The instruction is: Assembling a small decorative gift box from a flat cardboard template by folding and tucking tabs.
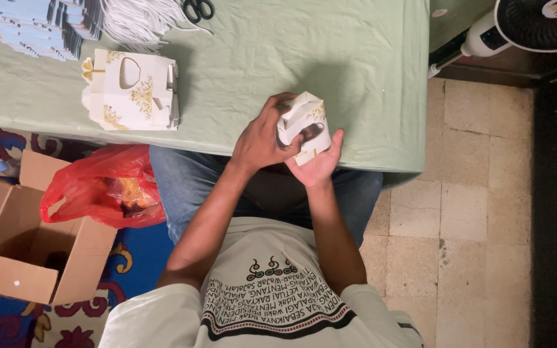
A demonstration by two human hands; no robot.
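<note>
A small white paper gift box (305, 116) with gold floral print and a cut-out handle sits between both hands at the near edge of the table. My left hand (260, 140) grips it from the left, fingers curled over its top and side. My right hand (322, 162) cups it from beneath and from the right, thumb up along its side. The box looks partly folded, with its top flaps upright.
On the green tablecloth (278, 51) a stack of flat white and gold boxes (133, 90) lies at left. Behind it are light blue cards (33, 26), white cords (140, 19) and scissors (198, 9). A red plastic bag (101, 187) and open cardboard carton (30, 251) stand on the floor at left; a fan (536, 22) at top right.
</note>
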